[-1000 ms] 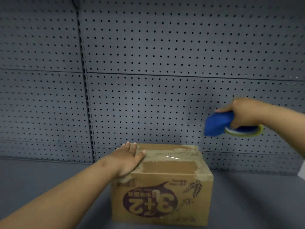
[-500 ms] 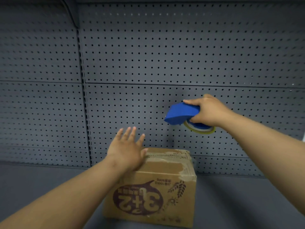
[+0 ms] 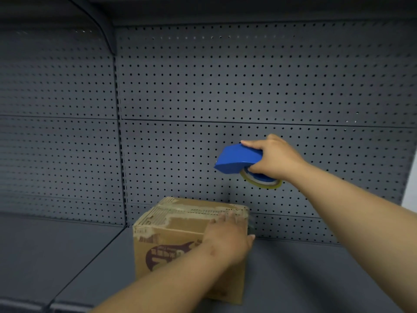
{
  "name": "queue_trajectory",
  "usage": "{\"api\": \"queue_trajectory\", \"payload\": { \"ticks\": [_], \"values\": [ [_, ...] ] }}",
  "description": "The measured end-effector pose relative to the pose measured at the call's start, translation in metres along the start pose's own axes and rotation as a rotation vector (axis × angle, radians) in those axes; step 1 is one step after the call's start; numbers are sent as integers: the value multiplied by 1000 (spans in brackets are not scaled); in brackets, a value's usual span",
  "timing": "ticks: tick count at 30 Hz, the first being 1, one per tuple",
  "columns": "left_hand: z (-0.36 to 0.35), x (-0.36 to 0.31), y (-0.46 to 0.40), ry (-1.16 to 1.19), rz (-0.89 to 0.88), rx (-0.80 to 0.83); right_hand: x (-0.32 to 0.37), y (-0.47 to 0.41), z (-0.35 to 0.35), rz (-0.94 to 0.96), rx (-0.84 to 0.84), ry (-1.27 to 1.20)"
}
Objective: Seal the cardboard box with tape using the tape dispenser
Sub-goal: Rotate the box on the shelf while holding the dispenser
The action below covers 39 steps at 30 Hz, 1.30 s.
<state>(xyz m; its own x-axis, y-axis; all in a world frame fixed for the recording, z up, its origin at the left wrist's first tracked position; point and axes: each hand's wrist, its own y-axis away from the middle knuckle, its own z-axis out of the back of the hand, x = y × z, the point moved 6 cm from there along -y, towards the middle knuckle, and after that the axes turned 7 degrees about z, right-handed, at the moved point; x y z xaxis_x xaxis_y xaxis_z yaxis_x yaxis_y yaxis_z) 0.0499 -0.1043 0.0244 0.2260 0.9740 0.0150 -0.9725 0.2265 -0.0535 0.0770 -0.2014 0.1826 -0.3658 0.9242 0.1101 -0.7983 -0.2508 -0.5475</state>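
A brown cardboard box (image 3: pixel 171 231) with a dark purple print on its front stands on the grey shelf, its top flaps closed and marked with torn tape residue. My left hand (image 3: pixel 228 238) lies flat on the box's right front top edge, blurred by motion. My right hand (image 3: pixel 275 159) holds a blue tape dispenser (image 3: pixel 239 159) in the air above and to the right of the box, in front of the pegboard. A roll of clear yellowish tape (image 3: pixel 261 182) shows under the dispenser. The dispenser is well apart from the box.
A grey perforated back panel (image 3: pixel 225 86) rises behind the box. The grey shelf surface (image 3: pixel 304 267) extends left and right of the box, with a seam (image 3: pixel 90 256) between two shelf sections on the left. An upper shelf edge (image 3: pixel 248 10) overhangs.
My left hand moved from above the box's left side down onto its right front top edge. The box is turned slightly. My right hand stays raised with the dispenser.
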Motion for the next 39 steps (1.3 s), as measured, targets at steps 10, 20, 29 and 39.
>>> {"api": "queue_trajectory", "payload": {
  "ticks": [10, 20, 29, 39],
  "values": [
    [3, 63, 36, 70, -274, 82, 15, 2, 2, 44, -7, -66],
    [13, 159, 56, 190, -213, 274, 53, -8, -17, 76, 14, -94],
    [31, 136, 52, 341, -21, -211, 81, -21, -30, 51, 7, -116],
    [-1, 120, 37, 38, -146, -49, 88, -25, -37, 32, 0, -81]
  ]
}}
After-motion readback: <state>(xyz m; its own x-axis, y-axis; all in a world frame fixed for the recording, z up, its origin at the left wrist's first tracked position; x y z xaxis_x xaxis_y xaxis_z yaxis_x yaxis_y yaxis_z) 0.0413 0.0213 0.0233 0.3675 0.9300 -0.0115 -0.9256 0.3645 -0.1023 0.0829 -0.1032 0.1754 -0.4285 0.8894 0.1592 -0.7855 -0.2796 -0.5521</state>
